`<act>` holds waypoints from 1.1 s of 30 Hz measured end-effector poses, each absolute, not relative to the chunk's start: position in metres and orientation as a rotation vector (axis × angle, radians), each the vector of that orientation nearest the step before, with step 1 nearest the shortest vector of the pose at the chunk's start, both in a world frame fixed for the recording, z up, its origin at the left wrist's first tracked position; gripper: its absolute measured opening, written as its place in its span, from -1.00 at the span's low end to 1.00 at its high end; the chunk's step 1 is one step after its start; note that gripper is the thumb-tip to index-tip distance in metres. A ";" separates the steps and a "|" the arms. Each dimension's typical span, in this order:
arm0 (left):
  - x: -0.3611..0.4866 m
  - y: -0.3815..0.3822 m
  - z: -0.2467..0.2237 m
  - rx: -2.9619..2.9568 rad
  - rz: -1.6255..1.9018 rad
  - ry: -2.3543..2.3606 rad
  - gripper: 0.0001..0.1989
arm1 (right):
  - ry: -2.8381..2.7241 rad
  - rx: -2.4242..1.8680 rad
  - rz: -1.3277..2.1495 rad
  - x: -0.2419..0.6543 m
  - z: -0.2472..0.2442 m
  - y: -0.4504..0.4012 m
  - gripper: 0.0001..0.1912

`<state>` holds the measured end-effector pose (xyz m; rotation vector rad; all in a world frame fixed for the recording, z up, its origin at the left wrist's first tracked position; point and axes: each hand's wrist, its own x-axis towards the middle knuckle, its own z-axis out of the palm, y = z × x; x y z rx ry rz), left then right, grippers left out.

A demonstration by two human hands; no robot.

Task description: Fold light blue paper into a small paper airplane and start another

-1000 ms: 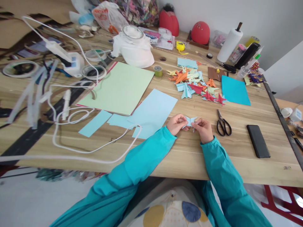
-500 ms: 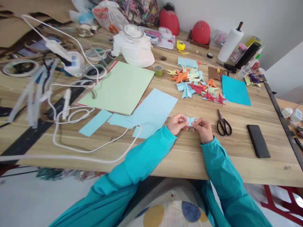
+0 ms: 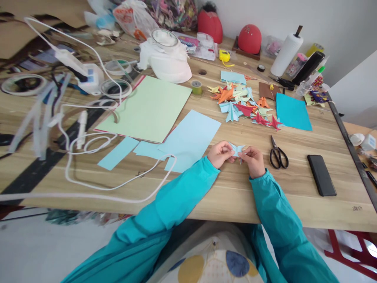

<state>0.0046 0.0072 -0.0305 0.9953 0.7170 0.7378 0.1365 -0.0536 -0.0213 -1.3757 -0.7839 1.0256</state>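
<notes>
Above the wooden table [image 3: 224,196], near its front edge, the left hand [image 3: 220,154] and right hand [image 3: 253,160] pinch a folded light-blue paper [image 3: 237,150] between closed fingers. Scissors [image 3: 277,154] and a phone [image 3: 321,175] lie rightward; a pale wall [image 3: 347,27] stands behind.

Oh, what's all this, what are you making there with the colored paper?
Both hands, the left and the right, are pinching a small light-blue folded paper above the table. Beyond them lies a pile of folded paper shapes in orange, red, blue and pale green. Scissors and a phone lie to the right; light-blue sheets and a green sheet lie to the left.
</notes>
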 end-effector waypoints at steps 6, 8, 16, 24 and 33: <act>0.004 0.007 -0.029 0.999 0.724 0.735 -0.67 | -0.796 -1.349 1.011 0.136 -0.021 -0.054 -0.64; 0.004 0.007 -0.029 1.002 0.718 0.740 -0.67 | -0.792 -1.343 1.014 0.136 -0.021 -0.054 -0.64; 0.005 0.008 -0.033 0.996 0.724 0.718 -0.57 | -0.849 -1.365 1.013 0.136 -0.021 -0.054 -0.63; 0.005 0.007 -0.034 1.021 0.735 0.707 -0.55 | -0.863 -1.377 0.988 0.137 -0.022 -0.054 -0.62; 0.005 0.007 -0.033 1.035 0.744 0.676 -0.53 | -0.862 -1.374 1.005 0.136 -0.021 -0.054 -0.60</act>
